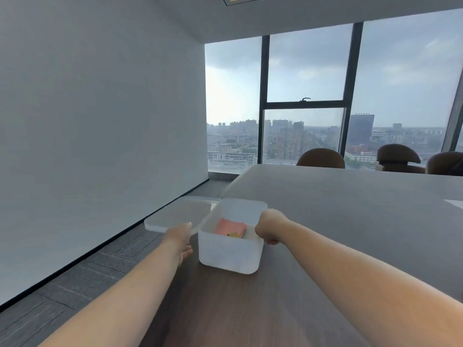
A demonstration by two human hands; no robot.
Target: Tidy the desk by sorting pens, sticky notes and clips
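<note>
A translucent white plastic box (229, 256) stands near the left edge of the dark wooden table (338, 196). Inside it lie pink sticky notes (229, 227) with a small yellow pad (234, 235) on top. My right hand (271, 229) grips the box's right rim. My left hand (180, 240) holds the near edge of the box's flat translucent lid (180, 212), which hangs level beyond the table's left edge, just left of the box. No pens or clips are in view.
Three brown chairs (320, 159) stand at the table's far side before tall windows. A white sheet (454, 202) pokes in at the right edge. A white wall and grey floor (82, 271) lie to the left of the table.
</note>
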